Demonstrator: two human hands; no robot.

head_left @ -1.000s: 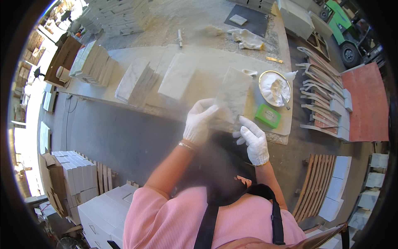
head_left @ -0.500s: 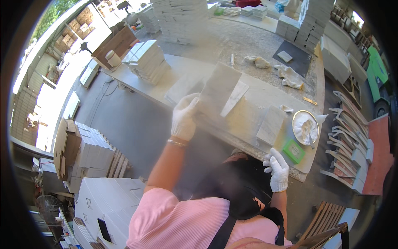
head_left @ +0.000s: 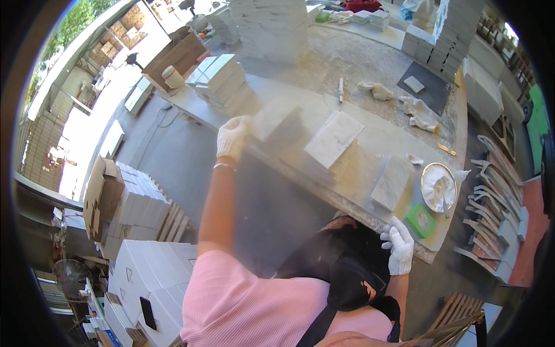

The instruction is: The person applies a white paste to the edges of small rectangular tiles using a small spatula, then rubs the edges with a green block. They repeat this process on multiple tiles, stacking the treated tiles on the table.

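My left hand [head_left: 233,139], in a white knit glove, is closed at the left end of a pale marble tile [head_left: 272,118], which is blurred by motion over the bench's front edge. A dark shadow falls beside that tile, and whether it touches the surface is unclear. To its right, a grey-veined white marble tile [head_left: 334,139] lies flat, with another marble tile [head_left: 391,184] farther right. My right hand [head_left: 399,246], also gloved, hangs open and empty just off the bench edge, close to a green box [head_left: 420,221]. A gold-rimmed bowl of white paste [head_left: 438,188] stands behind the box.
Stacked tiles [head_left: 218,84] stand at the bench's left end, near an open wooden box [head_left: 173,61]. Crumpled gloves [head_left: 419,114], a marker [head_left: 341,91] and a dark mat [head_left: 425,87] lie farther back. White cartons [head_left: 153,269] stand at lower left; curved pieces [head_left: 488,202] fill the right.
My left hand has carried the raised tile leftward and down, uncovering the veined tile behind it. My right hand stays by the green box. The whole view has shifted slightly.
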